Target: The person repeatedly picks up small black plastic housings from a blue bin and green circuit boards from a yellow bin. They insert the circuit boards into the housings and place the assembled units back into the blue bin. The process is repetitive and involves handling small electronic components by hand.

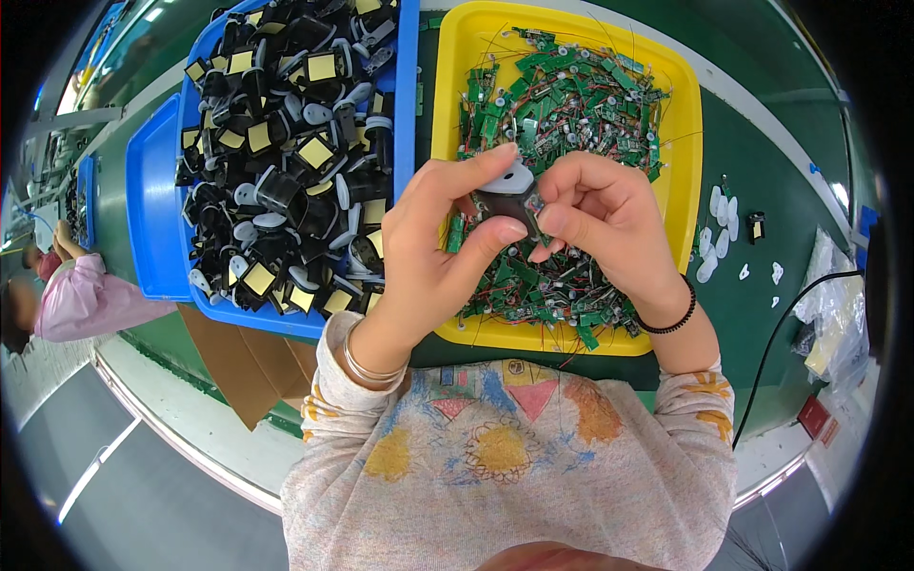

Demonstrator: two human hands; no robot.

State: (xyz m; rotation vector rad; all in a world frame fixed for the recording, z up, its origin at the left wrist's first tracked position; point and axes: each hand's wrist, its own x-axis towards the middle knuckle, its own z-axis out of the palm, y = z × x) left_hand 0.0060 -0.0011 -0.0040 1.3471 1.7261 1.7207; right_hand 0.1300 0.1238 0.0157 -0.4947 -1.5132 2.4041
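bright, even light; edges bowed; corners black; centre fairly sharp

The pale grey, speckled fabric top I'm viewing carries crayon-style prints in yellow, blue, pink and rust, with orange-yellow motifs on its sleeves. I see shiny silver-coloured bangles at the left wrist, a thin black ridged band at the right.

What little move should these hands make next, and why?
Perhaps a gentle push by the right hand against the side of the black casing: its fingertips are right there, beside small coloured bits too tiny to identify, while the left hand holds the casing.
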